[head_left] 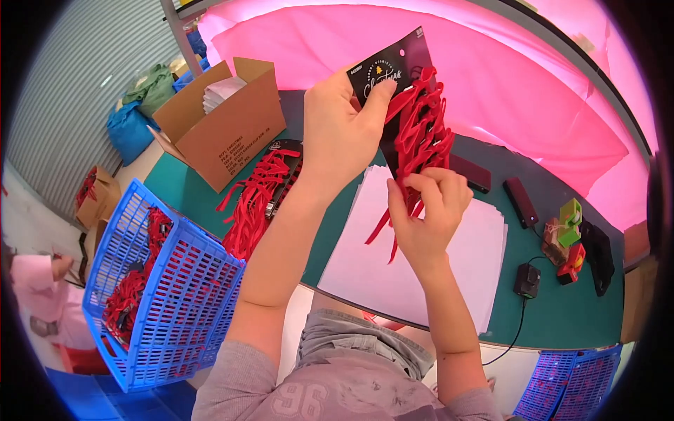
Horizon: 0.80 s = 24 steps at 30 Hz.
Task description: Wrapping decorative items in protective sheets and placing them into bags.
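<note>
My left hand grips the upper left edge of a black backing card, thumb on its printed front. The card is held up, tilted, above the table. Down its front hangs a dense row of red ribbon bows with long loose tails. At the lower end of the bows, my right hand is closed, with thumb and fingers pinching the red ribbon tails. Beneath both hands lies a stack of white paper. More red ribbons on black cards lie left of my left forearm.
An open cardboard box stands at the back left. A blue plastic basket of ribbon pieces leans at the table's left edge. On the right are a small black camera with a cable, a dark power bank and a green box.
</note>
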Each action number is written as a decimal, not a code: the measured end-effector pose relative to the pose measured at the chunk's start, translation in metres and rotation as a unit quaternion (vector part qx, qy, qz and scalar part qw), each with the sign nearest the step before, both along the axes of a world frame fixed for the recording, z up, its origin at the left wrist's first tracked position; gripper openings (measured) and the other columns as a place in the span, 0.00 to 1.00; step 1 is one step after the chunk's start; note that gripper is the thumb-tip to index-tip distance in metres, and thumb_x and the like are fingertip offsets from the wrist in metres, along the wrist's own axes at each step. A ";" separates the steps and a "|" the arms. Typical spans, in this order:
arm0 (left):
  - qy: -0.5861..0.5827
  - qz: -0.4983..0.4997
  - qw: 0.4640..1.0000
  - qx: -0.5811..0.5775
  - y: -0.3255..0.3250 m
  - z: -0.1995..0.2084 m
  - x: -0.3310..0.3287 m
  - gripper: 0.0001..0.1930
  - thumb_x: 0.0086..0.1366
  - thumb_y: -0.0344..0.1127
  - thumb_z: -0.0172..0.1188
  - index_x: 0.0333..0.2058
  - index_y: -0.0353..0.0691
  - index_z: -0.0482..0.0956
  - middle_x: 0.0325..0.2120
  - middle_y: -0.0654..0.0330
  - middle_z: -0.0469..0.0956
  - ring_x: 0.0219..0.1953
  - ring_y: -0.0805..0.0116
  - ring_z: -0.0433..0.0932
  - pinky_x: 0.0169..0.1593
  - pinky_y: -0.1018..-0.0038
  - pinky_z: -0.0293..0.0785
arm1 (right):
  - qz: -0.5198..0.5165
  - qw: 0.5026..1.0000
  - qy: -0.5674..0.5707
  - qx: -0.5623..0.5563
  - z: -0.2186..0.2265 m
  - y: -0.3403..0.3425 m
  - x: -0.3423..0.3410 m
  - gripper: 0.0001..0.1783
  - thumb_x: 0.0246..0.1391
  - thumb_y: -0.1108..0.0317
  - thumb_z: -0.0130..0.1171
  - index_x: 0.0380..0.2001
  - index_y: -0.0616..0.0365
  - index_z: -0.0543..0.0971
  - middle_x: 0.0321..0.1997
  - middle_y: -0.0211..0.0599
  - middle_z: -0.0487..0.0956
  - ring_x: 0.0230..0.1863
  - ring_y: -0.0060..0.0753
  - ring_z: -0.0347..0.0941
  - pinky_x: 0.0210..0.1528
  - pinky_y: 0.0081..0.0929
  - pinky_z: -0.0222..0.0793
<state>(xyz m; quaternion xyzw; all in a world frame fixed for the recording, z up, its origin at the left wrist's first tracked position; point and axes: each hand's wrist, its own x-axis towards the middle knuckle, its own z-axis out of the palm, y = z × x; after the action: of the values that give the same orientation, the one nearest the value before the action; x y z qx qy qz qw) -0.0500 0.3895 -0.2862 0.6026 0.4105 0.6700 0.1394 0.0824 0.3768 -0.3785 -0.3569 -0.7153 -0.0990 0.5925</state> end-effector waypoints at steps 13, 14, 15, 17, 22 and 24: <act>0.002 0.068 0.997 0.039 0.014 -0.012 0.011 0.05 0.59 0.26 0.56 0.29 0.29 0.78 0.15 0.65 0.73 0.15 0.79 0.61 0.19 0.80 0.57 | -0.035 0.998 -0.044 0.005 -0.018 0.005 0.003 0.11 0.44 0.78 0.63 0.34 0.55 0.80 0.23 0.27 0.70 0.23 0.24 0.61 0.35 0.22 0.55; -0.001 0.074 0.996 0.048 0.015 -0.012 0.010 0.05 0.59 0.26 0.56 0.29 0.29 0.78 0.15 0.65 0.74 0.15 0.79 0.62 0.19 0.80 0.58 | -0.039 0.998 -0.052 0.007 -0.020 0.006 0.006 0.11 0.45 0.78 0.62 0.34 0.55 0.80 0.22 0.27 0.70 0.23 0.24 0.61 0.34 0.22 0.55; -0.001 0.074 0.996 0.047 0.015 -0.013 0.009 0.05 0.59 0.26 0.56 0.29 0.29 0.78 0.15 0.65 0.74 0.15 0.79 0.62 0.19 0.80 0.58 | -0.059 0.996 -0.072 -0.007 -0.022 0.008 0.012 0.10 0.46 0.77 0.61 0.35 0.56 0.80 0.21 0.27 0.70 0.22 0.24 0.61 0.34 0.22 0.55; 0.003 0.089 0.995 0.037 0.012 -0.012 0.008 0.05 0.59 0.26 0.56 0.29 0.29 0.78 0.15 0.64 0.74 0.15 0.78 0.62 0.19 0.80 0.58 | -0.082 0.992 -0.091 -0.022 -0.027 0.013 0.032 0.10 0.46 0.77 0.60 0.35 0.57 0.80 0.20 0.27 0.69 0.21 0.24 0.61 0.33 0.22 0.56; 0.029 0.099 0.994 0.025 0.010 -0.015 0.014 0.05 0.59 0.26 0.56 0.30 0.28 0.78 0.15 0.63 0.75 0.15 0.77 0.64 0.19 0.79 0.59 | 0.053 0.980 0.033 -0.187 -0.013 0.009 0.054 0.07 0.50 0.74 0.59 0.34 0.57 0.80 0.20 0.25 0.69 0.21 0.20 0.60 0.26 0.19 0.54; 0.053 0.099 0.993 0.023 0.009 -0.015 0.018 0.05 0.59 0.25 0.56 0.30 0.29 0.77 0.15 0.62 0.75 0.15 0.77 0.64 0.19 0.79 0.60 | 0.127 0.949 0.153 -0.245 0.000 0.003 0.052 0.05 0.51 0.73 0.59 0.33 0.57 0.80 0.20 0.24 0.69 0.21 0.18 0.59 0.23 0.17 0.53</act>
<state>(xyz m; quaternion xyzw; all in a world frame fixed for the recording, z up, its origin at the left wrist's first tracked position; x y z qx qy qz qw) -0.0315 0.3981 -0.3010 0.5967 0.4597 0.6567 0.0367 0.1342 0.3797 -0.3787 -0.4077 -0.6577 0.2113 0.5971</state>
